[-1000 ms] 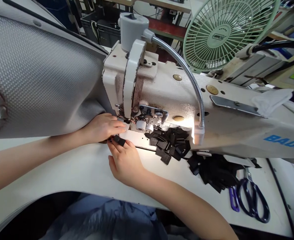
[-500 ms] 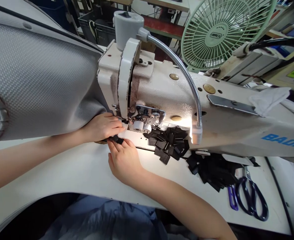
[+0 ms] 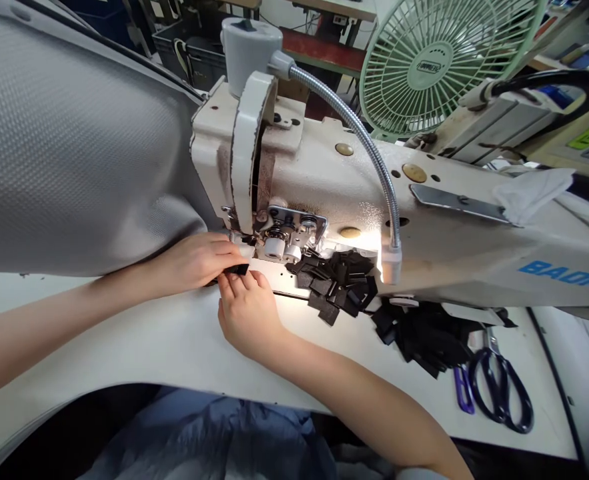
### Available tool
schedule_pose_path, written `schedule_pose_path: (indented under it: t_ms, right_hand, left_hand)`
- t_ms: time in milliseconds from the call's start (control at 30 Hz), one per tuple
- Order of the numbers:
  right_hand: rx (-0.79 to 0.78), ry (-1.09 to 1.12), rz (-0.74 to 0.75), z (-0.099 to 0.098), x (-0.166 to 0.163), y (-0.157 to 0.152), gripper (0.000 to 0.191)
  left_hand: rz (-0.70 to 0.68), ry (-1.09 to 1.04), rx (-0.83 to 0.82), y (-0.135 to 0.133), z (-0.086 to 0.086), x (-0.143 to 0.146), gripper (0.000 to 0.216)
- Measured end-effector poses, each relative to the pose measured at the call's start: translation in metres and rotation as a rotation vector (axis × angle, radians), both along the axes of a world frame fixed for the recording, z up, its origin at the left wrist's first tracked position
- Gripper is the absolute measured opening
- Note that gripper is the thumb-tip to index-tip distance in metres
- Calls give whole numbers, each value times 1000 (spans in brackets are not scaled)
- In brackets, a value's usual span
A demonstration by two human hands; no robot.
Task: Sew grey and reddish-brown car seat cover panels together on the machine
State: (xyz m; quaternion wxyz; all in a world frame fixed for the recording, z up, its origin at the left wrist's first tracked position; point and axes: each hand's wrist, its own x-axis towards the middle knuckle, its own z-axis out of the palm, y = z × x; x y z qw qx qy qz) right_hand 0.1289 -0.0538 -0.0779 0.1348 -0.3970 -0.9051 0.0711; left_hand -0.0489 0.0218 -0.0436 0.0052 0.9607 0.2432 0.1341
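The small black rectangular fabric piece (image 3: 237,269) lies on the white counter (image 3: 149,340) just in front of the needle area of the cream industrial sewing machine (image 3: 324,180), held between our 2 hands. The left hand (image 3: 194,261) has its thumb and fingers clamped on the piece's left end. The right hand (image 3: 247,310) lays its fingers, held together, against the near edge, but we cannot tell whether they pinch it or only press.

A second ago the piece sat tilted and a little nearer to us. Now it lies flatter and closer under the machine's head, and the right hand has drawn in beside the left. We judge that it is being settled into place, not lifted away.

The needle and foot are hidden behind the left fingers and the machine's face, so we cannot make out whether the piece is under them. The large grey textured fabric (image 3: 74,147) runs off the left edge. The heap of black fabric pieces (image 3: 339,283) lies to the right, partly under the machine arm. Well beyond it lie the dark-handled scissors (image 3: 501,393).
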Motion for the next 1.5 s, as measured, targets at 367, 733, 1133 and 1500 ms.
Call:
schedule_pose_path:
  t_ms: [367,733,1133,1500]
  right_hand:
    - [1,-18,-30,-2,-1,6,43]
    - [44,-80,-57,-6,-1,12,47]
    - [-10,-79,-72,7,6,21,43]
    - [-14,-13,-184,10,28,22,28]
  left_hand:
    - [36,81,-61,10,0,6,28]
    - [53,-28,-79,19,2,7,37]
    - [-57,-21,118,29,7,9,34]
    - [-22,-35,86,30,-30,-7,26]
